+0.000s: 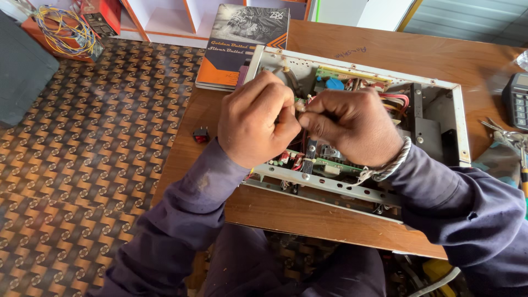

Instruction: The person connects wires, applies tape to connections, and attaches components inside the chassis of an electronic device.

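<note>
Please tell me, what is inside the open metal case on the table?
Inside the open metal case are green circuit boards, a blue component, red wires and a black block. The left hand and right hand cover the middle, hiding what they pinch.

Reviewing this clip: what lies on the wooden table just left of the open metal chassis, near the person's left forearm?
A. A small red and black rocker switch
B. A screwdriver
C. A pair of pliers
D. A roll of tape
A: a small red and black rocker switch lies alone on the wooden table, left of the open metal chassis and beside the left hand.
</note>
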